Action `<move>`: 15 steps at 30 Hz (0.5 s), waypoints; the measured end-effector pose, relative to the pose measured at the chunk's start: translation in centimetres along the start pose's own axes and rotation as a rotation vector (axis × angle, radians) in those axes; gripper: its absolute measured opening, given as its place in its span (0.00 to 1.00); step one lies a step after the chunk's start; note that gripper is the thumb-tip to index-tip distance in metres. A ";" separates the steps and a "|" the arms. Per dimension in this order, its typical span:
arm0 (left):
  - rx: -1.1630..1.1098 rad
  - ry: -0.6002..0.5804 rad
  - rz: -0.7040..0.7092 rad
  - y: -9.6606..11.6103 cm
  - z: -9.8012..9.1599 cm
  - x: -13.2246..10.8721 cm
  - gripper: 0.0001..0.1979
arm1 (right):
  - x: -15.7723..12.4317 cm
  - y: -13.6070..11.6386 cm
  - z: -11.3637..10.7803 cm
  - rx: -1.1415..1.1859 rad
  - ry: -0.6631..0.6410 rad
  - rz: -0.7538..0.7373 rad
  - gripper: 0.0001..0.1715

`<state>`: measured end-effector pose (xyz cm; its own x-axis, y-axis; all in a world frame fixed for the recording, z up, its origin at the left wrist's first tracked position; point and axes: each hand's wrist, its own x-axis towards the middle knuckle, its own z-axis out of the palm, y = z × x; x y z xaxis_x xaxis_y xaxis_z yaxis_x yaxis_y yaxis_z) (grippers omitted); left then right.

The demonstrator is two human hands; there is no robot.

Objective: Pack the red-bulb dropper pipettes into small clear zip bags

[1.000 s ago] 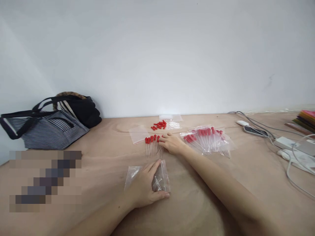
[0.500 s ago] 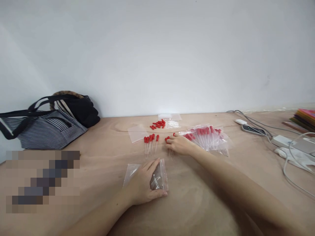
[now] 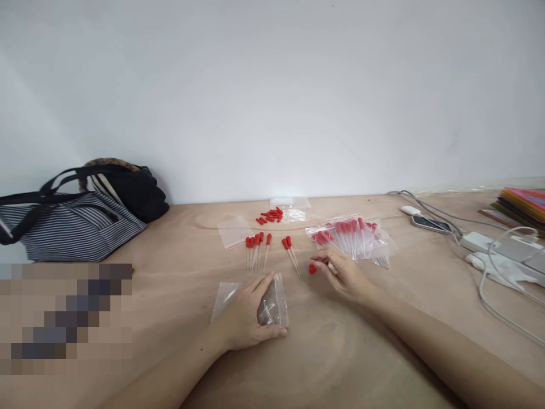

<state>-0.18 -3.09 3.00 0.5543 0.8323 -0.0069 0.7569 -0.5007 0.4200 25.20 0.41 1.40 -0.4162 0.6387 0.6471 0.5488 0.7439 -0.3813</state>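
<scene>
My left hand (image 3: 244, 315) lies on a small clear plastic bag (image 3: 272, 304) on the wooden table (image 3: 179, 267), fingers curled round its edge. A little to the right, my right hand (image 3: 340, 274) pinches a red-capped glass dropper (image 3: 314, 268) just above the table. Two droppers (image 3: 290, 253) lie between the hands. Several more droppers (image 3: 256, 247) lie in a row further left. A heap of clear bags filled with droppers (image 3: 351, 238) sits just beyond my right hand. Loose red caps (image 3: 270, 216) and flat empty bags (image 3: 233, 232) lie near the wall.
A striped tote bag with black straps (image 3: 72, 218) stands at the left against the wall. At the right lie a phone (image 3: 431, 224), white cables and a power adapter (image 3: 496, 250), and a stack of coloured sheets (image 3: 522, 204). A blurred patch covers the near left.
My right hand has drawn back from the row of droppers toward me and to the right, carrying one dropper. Two droppers now lie apart from the row. My left hand stays on the bag.
</scene>
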 end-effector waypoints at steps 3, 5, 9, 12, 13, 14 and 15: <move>0.001 0.002 -0.007 0.0 0.1 0.2 0.47 | -0.9 -0.8 -0.8 0.238 0.031 0.286 0.11; -0.002 0.011 -0.004 0.0 0.2 0.2 0.47 | -0.9 -0.8 -1.0 0.335 0.041 0.385 0.12; -0.005 0.027 0.019 -0.1 0.2 0.2 0.46 | -0.1 -0.1 -0.5 0.380 0.038 0.447 0.14; -0.014 0.031 0.027 -0.1 0.2 0.1 0.47 | 0.2 0.0 0.6 0.339 -0.041 0.430 0.13; -0.015 0.033 0.026 -0.1 0.3 0.1 0.47 | 0.1 0.0 0.9 0.318 -0.074 0.423 0.13; -0.015 0.035 0.025 -0.1 0.3 0.1 0.47 | 0.1 -0.1 1.2 0.296 -0.104 0.416 0.13; -0.015 0.036 0.024 -0.2 0.3 0.2 0.48 | 0.0 -0.2 1.3 0.276 -0.128 0.408 0.13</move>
<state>-0.11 -2.96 2.66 0.5589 0.8285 0.0360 0.7384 -0.5169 0.4331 24.11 0.49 0.60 -0.3027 0.8943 0.3295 0.4804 0.4418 -0.7576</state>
